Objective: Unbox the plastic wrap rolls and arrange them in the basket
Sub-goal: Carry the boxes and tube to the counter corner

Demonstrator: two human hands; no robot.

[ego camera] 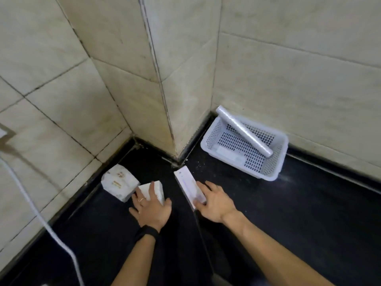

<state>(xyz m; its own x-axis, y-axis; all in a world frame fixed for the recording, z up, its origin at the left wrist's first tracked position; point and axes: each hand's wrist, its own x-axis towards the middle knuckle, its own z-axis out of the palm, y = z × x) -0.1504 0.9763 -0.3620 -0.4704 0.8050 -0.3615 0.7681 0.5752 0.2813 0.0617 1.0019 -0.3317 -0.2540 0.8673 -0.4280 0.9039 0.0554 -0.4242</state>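
Plastic wrap roll lying slantwise in the white perforated basket, its far-left end propped on the basket's far rim and its near-right end down inside. The basket stands at far right on the dark bench, against the tiled wall. Near centre, a long white box lies on the bench; the right hand holds its near end, fingers along the right side and thumb at the near-left edge. Just to the left, the left hand rests on a shorter white box, fingers spread wide and flat. A white packet touches that box on its far left. A white cable runs along the left wall.
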